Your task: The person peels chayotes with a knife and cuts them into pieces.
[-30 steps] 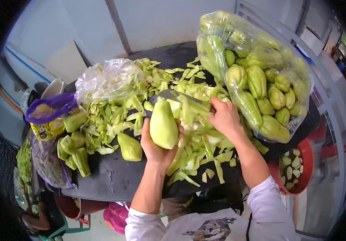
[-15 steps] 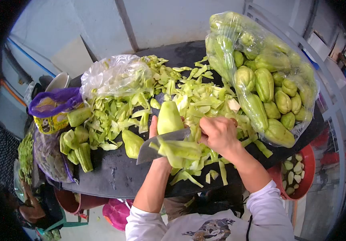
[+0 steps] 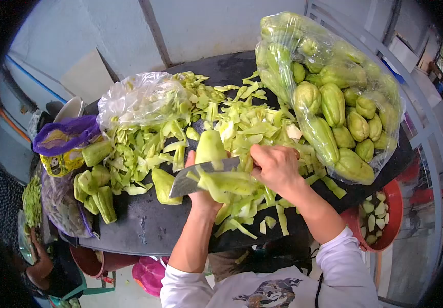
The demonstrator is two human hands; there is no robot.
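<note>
My left hand (image 3: 204, 199) is wrapped round a peeled pale green chayote (image 3: 210, 145), its fingers partly hidden by the blade. In my right hand (image 3: 278, 163) is the handle of a wide knife (image 3: 184, 183). The blade lies across the lower part of the chayote, pointing left, with strips of peel (image 3: 226, 186) clinging to its face. A heap of peelings (image 3: 252, 123) surrounds both hands. Just left of my left hand, another peeled chayote (image 3: 165, 187) rests on the black table (image 3: 124, 237).
A clear bag of unpeeled chayotes (image 3: 334, 102) fills the right side. On the left are a plastic bag of peelings (image 3: 144, 97), several green pieces (image 3: 104, 203) and a purple net bag (image 3: 67, 134). A red bucket (image 3: 393, 226) stands lower right. Another person's arm (image 3: 41, 262) shows lower left.
The knife has swung from beyond the chayote's right side to across its lower front, and my right hand has come down and left. Since half a second ago little has moved.
</note>
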